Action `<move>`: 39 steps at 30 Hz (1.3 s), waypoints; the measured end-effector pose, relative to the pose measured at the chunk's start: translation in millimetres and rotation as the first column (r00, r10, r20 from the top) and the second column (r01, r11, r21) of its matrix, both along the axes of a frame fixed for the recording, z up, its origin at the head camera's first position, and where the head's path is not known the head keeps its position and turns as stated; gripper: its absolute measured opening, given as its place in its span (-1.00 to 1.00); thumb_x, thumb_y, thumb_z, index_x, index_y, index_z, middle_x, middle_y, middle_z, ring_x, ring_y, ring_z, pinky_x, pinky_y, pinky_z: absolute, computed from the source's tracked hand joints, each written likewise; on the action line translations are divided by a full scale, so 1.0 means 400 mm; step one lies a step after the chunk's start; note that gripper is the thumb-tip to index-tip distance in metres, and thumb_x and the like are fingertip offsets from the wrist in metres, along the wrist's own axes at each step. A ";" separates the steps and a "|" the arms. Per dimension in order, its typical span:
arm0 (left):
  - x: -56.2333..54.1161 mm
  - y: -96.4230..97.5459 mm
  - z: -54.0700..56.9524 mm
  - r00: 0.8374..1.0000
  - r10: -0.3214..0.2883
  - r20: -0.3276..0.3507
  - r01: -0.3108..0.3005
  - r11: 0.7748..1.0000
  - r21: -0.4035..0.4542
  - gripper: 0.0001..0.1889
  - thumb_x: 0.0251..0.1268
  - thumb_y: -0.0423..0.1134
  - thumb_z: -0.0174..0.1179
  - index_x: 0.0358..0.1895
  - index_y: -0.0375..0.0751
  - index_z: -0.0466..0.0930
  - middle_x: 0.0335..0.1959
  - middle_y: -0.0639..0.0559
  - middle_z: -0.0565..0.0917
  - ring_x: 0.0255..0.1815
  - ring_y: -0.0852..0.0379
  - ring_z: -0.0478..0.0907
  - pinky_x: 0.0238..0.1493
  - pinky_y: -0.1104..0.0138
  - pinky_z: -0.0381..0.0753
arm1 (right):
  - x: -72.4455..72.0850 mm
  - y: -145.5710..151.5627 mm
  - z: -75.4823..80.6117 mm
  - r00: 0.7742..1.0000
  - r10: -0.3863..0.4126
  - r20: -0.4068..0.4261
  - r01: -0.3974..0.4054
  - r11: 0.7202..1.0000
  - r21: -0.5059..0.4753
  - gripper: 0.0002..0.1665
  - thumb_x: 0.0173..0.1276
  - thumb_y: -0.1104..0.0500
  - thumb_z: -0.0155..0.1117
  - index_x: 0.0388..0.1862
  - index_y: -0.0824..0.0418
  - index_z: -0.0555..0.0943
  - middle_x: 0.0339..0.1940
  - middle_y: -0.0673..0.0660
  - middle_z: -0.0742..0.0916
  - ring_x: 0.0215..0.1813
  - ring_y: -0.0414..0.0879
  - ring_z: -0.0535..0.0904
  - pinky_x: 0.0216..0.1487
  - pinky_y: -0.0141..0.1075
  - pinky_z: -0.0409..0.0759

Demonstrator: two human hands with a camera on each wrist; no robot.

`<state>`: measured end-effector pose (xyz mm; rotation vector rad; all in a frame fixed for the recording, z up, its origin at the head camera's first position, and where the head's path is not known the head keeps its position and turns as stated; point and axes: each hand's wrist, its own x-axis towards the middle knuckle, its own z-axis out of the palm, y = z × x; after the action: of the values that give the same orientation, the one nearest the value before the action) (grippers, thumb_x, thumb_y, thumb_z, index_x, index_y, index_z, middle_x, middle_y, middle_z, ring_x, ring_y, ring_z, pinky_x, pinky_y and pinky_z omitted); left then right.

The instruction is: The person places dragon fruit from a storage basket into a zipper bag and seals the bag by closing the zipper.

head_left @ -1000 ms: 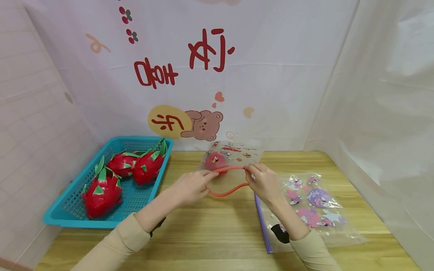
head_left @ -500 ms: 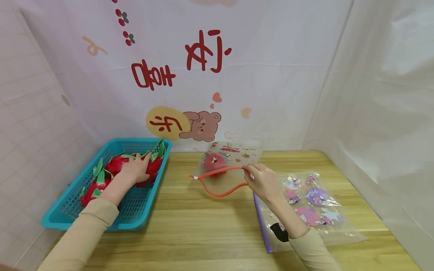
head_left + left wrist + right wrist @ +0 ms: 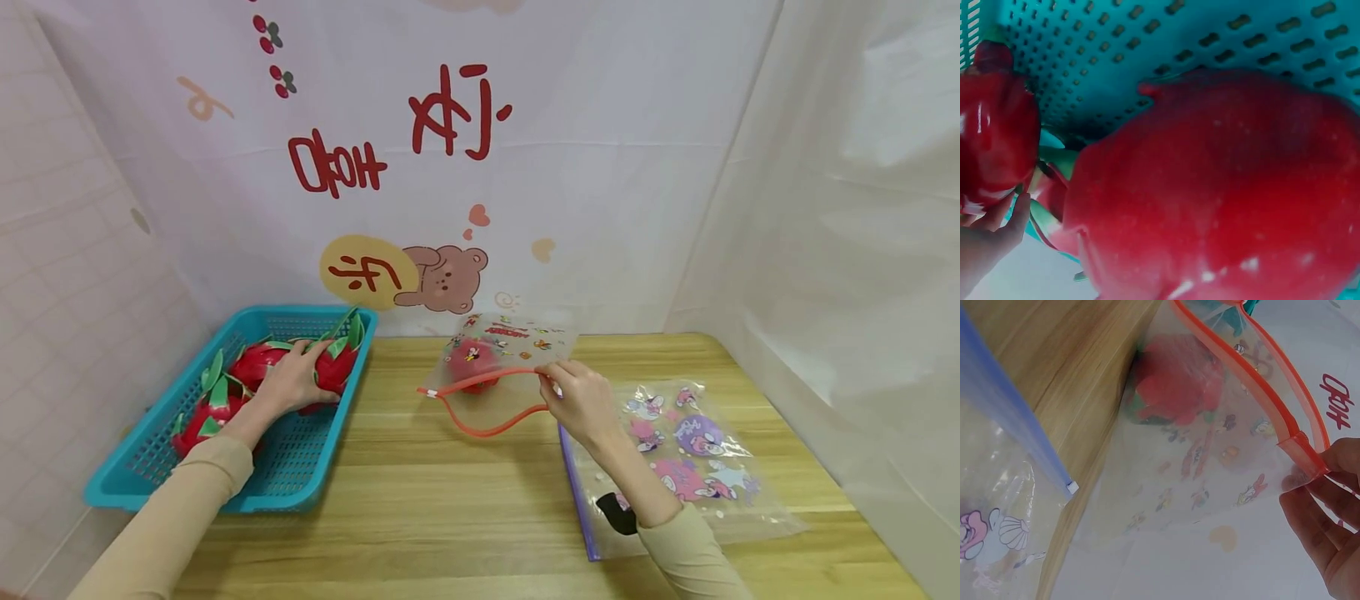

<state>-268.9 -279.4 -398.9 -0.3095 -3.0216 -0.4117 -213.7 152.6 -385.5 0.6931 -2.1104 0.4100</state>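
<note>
In the head view, my left hand [image 3: 288,383] reaches into the blue basket [image 3: 330,454] and grips the rightmost dragon fruit [image 3: 337,367], thumb on the near side and fingers on the far side. The left wrist view shows fingertips against that red dragon fruit [image 3: 994,131]; another dragon fruit [image 3: 1229,187] fills the foreground. My right hand [image 3: 581,404] pinches one corner of a clear zip bag [image 3: 525,346] with an orange rim, and its mouth gapes. Inside the bag lies a dragon fruit [image 3: 1175,378], seen blurred through the plastic.
Two more dragon fruits, one in the middle [image 3: 258,364] and one at the front left [image 3: 213,412], lie in the basket. A flat clear bag [image 3: 705,475] with a purple zip lies under my right forearm on the wooden table [image 3: 450,517]. A printed cloth [image 3: 600,167] hangs behind.
My left hand has let go of the orange bag rim, moved left into the basket and taken hold of a dragon fruit. The right hand stays on the bag corner.
</note>
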 end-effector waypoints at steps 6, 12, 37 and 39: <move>0.001 -0.003 -0.010 0.999 0.007 -0.050 -0.007 1.000 0.012 -0.01 -0.18 0.00 0.47 0.39 -0.24 0.19 0.27 -0.49 0.27 0.09 -0.46 0.42 -0.10 -0.30 0.49 | -0.002 0.006 -0.001 1.000 0.003 0.012 -0.003 1.000 0.003 -0.86 -0.02 0.39 0.39 -0.44 0.22 0.71 -0.50 0.09 0.76 -0.53 -0.09 0.64 -0.61 -0.36 0.53; 0.004 -0.006 -0.004 0.996 -0.016 -0.084 0.017 1.000 0.015 -0.04 -0.22 -0.04 0.49 0.36 -0.24 0.26 0.22 -0.48 0.33 0.06 -0.44 0.44 -0.11 -0.25 0.54 | -0.005 0.009 0.001 1.000 -0.002 0.023 0.002 1.000 -0.001 -0.87 0.00 0.38 0.38 -0.44 0.21 0.71 -0.50 0.09 0.77 -0.52 -0.08 0.65 -0.59 -0.33 0.55; 0.062 0.031 0.126 0.970 -0.078 -0.232 0.100 0.992 0.084 -0.09 -0.21 -0.09 0.50 0.32 -0.30 0.33 0.18 -0.42 0.38 0.11 -0.36 0.37 -0.04 -0.25 0.50 | -0.004 0.008 0.002 0.999 -0.015 0.042 0.016 1.000 -0.008 -0.87 -0.01 0.36 0.42 -0.44 0.20 0.71 -0.51 0.09 0.76 -0.54 -0.11 0.63 -0.62 -0.36 0.50; 0.073 0.038 0.139 0.964 -0.088 -0.251 0.110 0.991 0.078 -0.10 -0.23 -0.09 0.51 0.31 -0.28 0.34 0.17 -0.42 0.39 0.10 -0.35 0.38 -0.06 -0.23 0.51 | -0.002 0.008 0.005 0.999 -0.015 0.045 0.016 1.000 -0.010 -0.88 0.00 0.36 0.40 -0.44 0.20 0.71 -0.51 0.08 0.76 -0.55 -0.12 0.63 -0.62 -0.35 0.50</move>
<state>-239.6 -264.1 -343.3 -0.4693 -2.7434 -0.4785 -214.6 155.9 -383.5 0.6667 -2.1533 0.4312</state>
